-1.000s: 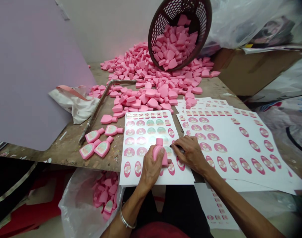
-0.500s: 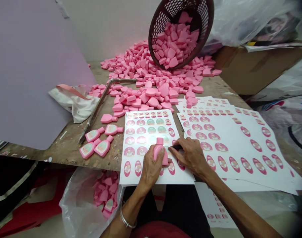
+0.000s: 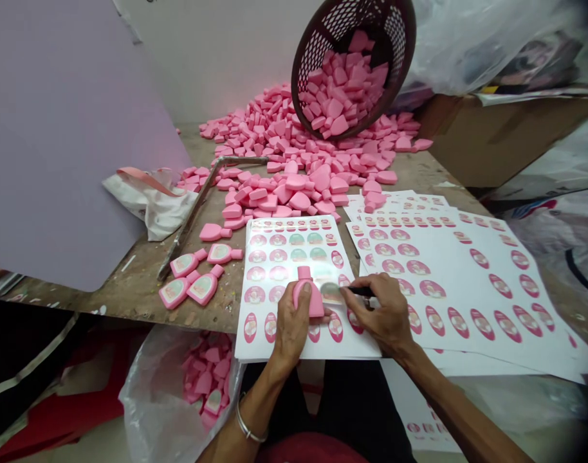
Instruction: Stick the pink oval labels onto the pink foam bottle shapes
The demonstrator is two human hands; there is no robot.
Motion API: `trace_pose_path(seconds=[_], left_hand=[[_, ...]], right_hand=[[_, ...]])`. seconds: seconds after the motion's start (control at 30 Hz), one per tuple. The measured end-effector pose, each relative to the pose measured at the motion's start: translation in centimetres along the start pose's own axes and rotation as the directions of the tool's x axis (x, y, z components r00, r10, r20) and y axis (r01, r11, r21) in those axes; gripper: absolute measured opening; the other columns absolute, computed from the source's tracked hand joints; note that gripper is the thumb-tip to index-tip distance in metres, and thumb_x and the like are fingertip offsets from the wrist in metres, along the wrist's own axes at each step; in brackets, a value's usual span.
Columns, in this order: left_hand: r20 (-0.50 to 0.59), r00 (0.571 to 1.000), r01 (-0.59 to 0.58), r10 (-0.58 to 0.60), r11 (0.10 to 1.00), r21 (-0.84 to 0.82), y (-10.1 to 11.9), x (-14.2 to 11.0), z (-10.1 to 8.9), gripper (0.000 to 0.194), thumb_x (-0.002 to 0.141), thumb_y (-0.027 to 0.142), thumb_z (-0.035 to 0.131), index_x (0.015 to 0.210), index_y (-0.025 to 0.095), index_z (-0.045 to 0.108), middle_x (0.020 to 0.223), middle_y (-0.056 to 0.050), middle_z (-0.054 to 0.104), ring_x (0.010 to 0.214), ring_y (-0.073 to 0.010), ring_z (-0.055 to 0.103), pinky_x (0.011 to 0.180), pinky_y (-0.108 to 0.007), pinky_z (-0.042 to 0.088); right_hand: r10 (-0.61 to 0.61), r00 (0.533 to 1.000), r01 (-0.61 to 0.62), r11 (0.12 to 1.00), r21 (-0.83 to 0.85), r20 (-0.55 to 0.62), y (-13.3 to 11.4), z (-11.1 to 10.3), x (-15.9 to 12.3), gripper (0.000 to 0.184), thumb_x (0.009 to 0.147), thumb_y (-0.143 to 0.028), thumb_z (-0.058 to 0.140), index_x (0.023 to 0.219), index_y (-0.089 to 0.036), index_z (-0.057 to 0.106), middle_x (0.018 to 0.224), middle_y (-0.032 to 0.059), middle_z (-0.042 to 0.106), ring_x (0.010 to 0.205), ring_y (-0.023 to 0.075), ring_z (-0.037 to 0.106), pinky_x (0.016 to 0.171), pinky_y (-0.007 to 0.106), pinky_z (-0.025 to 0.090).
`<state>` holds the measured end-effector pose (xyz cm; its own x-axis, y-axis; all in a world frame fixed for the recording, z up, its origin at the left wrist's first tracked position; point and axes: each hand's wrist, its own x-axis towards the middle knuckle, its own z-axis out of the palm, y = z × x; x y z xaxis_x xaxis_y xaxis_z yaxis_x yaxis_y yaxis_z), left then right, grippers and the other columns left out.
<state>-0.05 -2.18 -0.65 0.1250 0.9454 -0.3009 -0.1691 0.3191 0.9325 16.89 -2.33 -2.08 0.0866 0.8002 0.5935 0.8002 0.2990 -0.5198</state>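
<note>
My left hand (image 3: 293, 325) is closed around a plain pink bottle-shaped piece (image 3: 309, 297), its neck pointing away from me. In my right hand (image 3: 383, 313) is a slim black pen-like tool (image 3: 358, 290); its exact kind is hard to make out. A greenish half-round sticker (image 3: 330, 292) is at my right fingertips, just right of the pink piece and over the sticker sheet (image 3: 294, 350). That sheet carries rows of pink and green labels. To the left lie several pink pieces with labels on their fronts (image 3: 203, 288), beside one unlabelled piece (image 3: 211, 231).
A tipped brown mesh basket (image 3: 301, 77) spills a large pile of pink pieces (image 3: 275, 135). More sticker sheets (image 3: 460, 257) overlap on the right. A bent metal bar (image 3: 190, 222) and white cloth bag (image 3: 161, 209) lie left. A plastic bag (image 3: 147, 392) of pieces hangs below the table edge.
The greenish sticker now shows off the sheet at my right fingertips, which have moved slightly right. My left hand has shifted a little left with the pink piece.
</note>
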Motion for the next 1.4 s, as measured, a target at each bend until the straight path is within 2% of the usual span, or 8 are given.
trace_pose_path(seconds=[0.1, 0.17, 0.27, 0.37, 0.5, 0.67, 0.9, 1.4], left_hand=[[-0.026, 1.000, -0.011, 0.009, 0.997, -0.072, -0.2, -0.2, -0.2, 0.048, 0.085, 0.056, 0.051, 0.107, 0.015, 0.057, 0.073, -0.005, 0.066, 0.061, -0.0185, 0.068, 0.057, -0.028, 0.055], [-0.053, 0.999, -0.011, 0.002, 0.986, -0.167, -0.4, -0.4, -0.2, 0.053, 0.081, 0.060, 0.054, 0.107, 0.013, 0.059, 0.078, -0.008, 0.068, 0.067, -0.0201, 0.068, 0.056, -0.027, 0.055], [-0.085, 0.995, 0.019, -0.045, 0.956, -0.293, -0.3, -0.7, 0.0, 0.059, 0.079, 0.064, 0.053, 0.107, 0.012, 0.061, 0.079, -0.009, 0.070, 0.069, -0.0206, 0.068, 0.054, -0.026, 0.053], [-0.024, 0.997, 0.056, -0.069, 0.929, -0.365, 0.3, -1.0, 0.3, 0.061, 0.083, 0.066, 0.045, 0.104, 0.012, 0.063, 0.074, -0.007, 0.069, 0.061, -0.0184, 0.067, 0.051, -0.025, 0.052], [0.069, 0.994, 0.108, -0.087, 0.905, -0.412, 1.2, -1.2, 0.3, 0.060, 0.088, 0.064, 0.037, 0.102, 0.012, 0.063, 0.070, -0.006, 0.069, 0.054, -0.0167, 0.065, 0.050, -0.024, 0.050], [0.097, 0.990, 0.130, -0.098, 0.902, -0.411, 1.2, -1.2, -0.1, 0.060, 0.090, 0.063, 0.032, 0.106, 0.013, 0.061, 0.070, -0.006, 0.068, 0.055, -0.0167, 0.066, 0.048, -0.023, 0.047], [0.068, 0.994, 0.110, -0.089, 0.907, -0.407, 1.3, -1.3, -0.1, 0.056, 0.091, 0.061, 0.032, 0.105, 0.014, 0.060, 0.073, -0.005, 0.068, 0.059, -0.0162, 0.065, 0.048, -0.021, 0.046], [0.070, 0.991, 0.130, -0.112, 0.916, -0.381, 1.4, -1.4, -0.2, 0.060, 0.088, 0.065, 0.033, 0.107, 0.015, 0.060, 0.071, -0.004, 0.067, 0.057, -0.0159, 0.065, 0.050, -0.023, 0.047]], right_hand=[[0.318, 0.948, -0.312, 0.939, 0.144, -0.025, -1.0, -1.0, 0.5, 0.018, 0.080, -0.037, 0.065, 0.078, -0.020, 0.059, 0.073, 0.0009, 0.062, 0.065, 0.0152, 0.056, 0.062, 0.030, 0.045], [0.378, 0.925, -0.378, 0.904, 0.200, 0.039, -2.1, -1.5, 0.7, 0.019, 0.079, -0.039, 0.065, 0.081, -0.021, 0.063, 0.076, 0.0009, 0.064, 0.066, 0.0150, 0.058, 0.062, 0.029, 0.047], [0.289, 0.950, -0.310, 0.920, 0.242, 0.116, -3.9, -1.6, 0.6, 0.019, 0.081, -0.037, 0.064, 0.092, -0.022, 0.068, 0.084, 0.0021, 0.068, 0.071, 0.0155, 0.061, 0.065, 0.029, 0.048], [0.166, 0.978, -0.191, 0.953, 0.237, 0.123, -5.0, -1.1, 0.3, 0.016, 0.084, -0.032, 0.062, 0.094, -0.022, 0.070, 0.080, 0.0020, 0.067, 0.070, 0.0150, 0.058, 0.066, 0.030, 0.047], [0.059, 0.992, -0.079, 0.981, 0.179, 0.113, -5.2, -0.5, 0.3, 0.014, 0.085, -0.030, 0.062, 0.094, -0.021, 0.069, 0.076, 0.0024, 0.065, 0.069, 0.0157, 0.055, 0.067, 0.032, 0.045], [-0.027, 0.994, 0.016, 0.994, 0.106, 0.105, -5.1, -0.2, 0.2, 0.014, 0.084, -0.028, 0.063, 0.095, -0.021, 0.068, 0.077, 0.0028, 0.065, 0.070, 0.0167, 0.055, 0.069, 0.033, 0.042], [-0.073, 0.993, 0.067, 0.995, 0.067, 0.096, -5.2, 0.0, 0.2, 0.013, 0.084, -0.027, 0.064, 0.093, -0.019, 0.068, 0.073, 0.0027, 0.064, 0.069, 0.0170, 0.053, 0.068, 0.033, 0.039], [-0.054, 0.992, 0.045, 0.996, 0.079, 0.118, -5.1, -0.1, 0.2, 0.014, 0.085, -0.030, 0.062, 0.093, -0.020, 0.068, 0.075, 0.0025, 0.065, 0.069, 0.0168, 0.054, 0.068, 0.033, 0.040]])
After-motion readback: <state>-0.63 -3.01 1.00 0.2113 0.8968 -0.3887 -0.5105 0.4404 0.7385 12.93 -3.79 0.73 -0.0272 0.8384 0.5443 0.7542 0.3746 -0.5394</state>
